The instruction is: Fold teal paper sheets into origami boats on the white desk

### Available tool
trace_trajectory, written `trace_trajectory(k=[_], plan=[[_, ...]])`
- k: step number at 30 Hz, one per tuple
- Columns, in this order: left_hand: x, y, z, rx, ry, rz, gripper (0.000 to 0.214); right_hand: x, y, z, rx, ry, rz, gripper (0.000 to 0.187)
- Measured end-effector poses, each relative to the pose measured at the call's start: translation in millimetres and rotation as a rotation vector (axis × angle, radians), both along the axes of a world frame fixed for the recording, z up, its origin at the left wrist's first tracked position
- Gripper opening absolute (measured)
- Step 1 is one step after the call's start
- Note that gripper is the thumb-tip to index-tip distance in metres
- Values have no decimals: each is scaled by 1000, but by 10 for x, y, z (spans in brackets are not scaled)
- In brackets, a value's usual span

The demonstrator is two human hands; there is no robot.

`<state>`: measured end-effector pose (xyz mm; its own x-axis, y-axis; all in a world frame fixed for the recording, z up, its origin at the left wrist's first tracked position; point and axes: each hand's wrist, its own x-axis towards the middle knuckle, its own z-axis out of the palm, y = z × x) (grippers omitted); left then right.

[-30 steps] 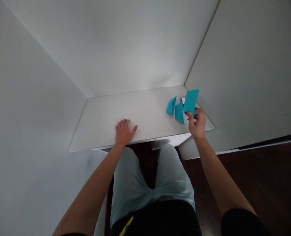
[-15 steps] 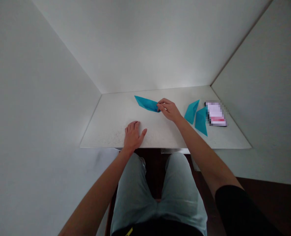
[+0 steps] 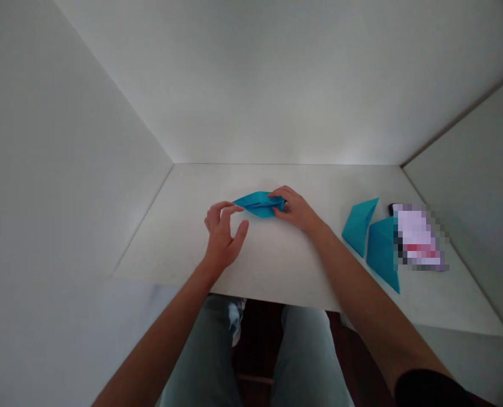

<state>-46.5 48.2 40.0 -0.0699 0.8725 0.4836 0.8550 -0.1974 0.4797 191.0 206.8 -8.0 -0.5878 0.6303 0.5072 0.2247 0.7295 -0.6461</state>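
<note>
Three blue paper pieces (image 3: pixel 259 204): one held, two aside.

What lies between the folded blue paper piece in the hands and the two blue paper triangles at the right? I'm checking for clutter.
In the head view, only the right hand and forearm cross that stretch; the white table there is otherwise bare.

Right hand (image 3: pixel 297 210) brought over from the desk's 3 o'clock corner to the middle, pinching the right end of a folded blue paper piece (image 3: pixel 258 203) carried along from beside the other blue pieces; half a second ago that piece lay further toward 12 o'clock, now pulled nearer. Left hand (image 3: pixel 222 234) lifted off its flat rest on the white desk (image 3: pixel 183 226), fingers curled, raised toward the piece's left tip at 1 o'clock.
</note>
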Motion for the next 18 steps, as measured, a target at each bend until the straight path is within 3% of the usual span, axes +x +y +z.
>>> trace_trajectory(k=[4, 7, 11, 18], plan=[[20, 852, 353, -171, 270, -226, 23, 14, 17, -23, 19, -5, -30, 45], [41, 1264, 333, -299, 342, -388, 28, 60, 44, -29, 51, -14, -150, 42], [46, 1392, 114, -265, 281, -422, 24, 117, 23, 10, 92, -47, -338, 34], [-20, 1289, -43, -169, 249, -353, 9, 210, -54, 111, 163, -185, -410, 16]])
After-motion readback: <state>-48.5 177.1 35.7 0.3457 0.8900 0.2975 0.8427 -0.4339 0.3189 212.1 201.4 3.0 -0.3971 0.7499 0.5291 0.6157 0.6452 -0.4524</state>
